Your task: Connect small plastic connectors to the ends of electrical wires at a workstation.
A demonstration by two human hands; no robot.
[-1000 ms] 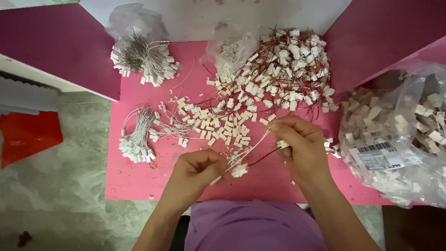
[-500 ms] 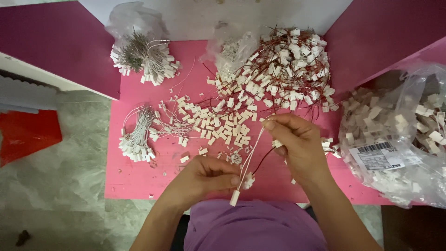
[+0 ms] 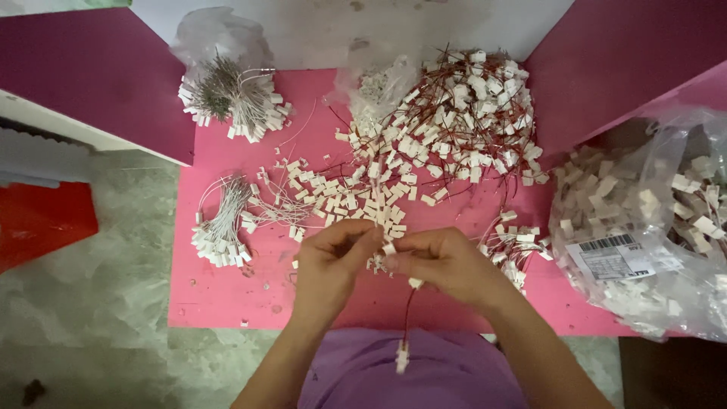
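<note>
Left hand: your left hand [image 3: 333, 261] is pinched narrow, thumb and forefinger closed on a small white connector [image 3: 388, 248], which keeps it steady while the other hand works against it.
Right hand: your right hand [image 3: 447, 261] meets the left just in front of your chest, fingers closed on the red wire [image 3: 409, 307]; holding both ends this close lets you line the wire up with the connector.
Wire: it hangs down from the right hand toward your purple shirt [image 3: 409, 371], with a second white plug [image 3: 401, 356] dangling free at its lower end, so its weight pulls the lead straight.
Desk: the pink desk [image 3: 227, 295] carries everything within arm's reach of your hands.
Loose pile: scattered white connectors [image 3: 356, 197] lie just beyond your hands, the nearest supply.
Wired heap: a big tangle of red-wired connectors [image 3: 469, 113] sits farther beyond the hands and to their right.
White bundles: one bundle of white-wired plugs [image 3: 219, 227] lies to the left of your hands; another bundle [image 3: 231, 98], partly in a clear bag, sits well beyond it.
Bag: a clear plastic bag of white parts [image 3: 644, 227] rests to the right of your hands, off the desk edge.
</note>
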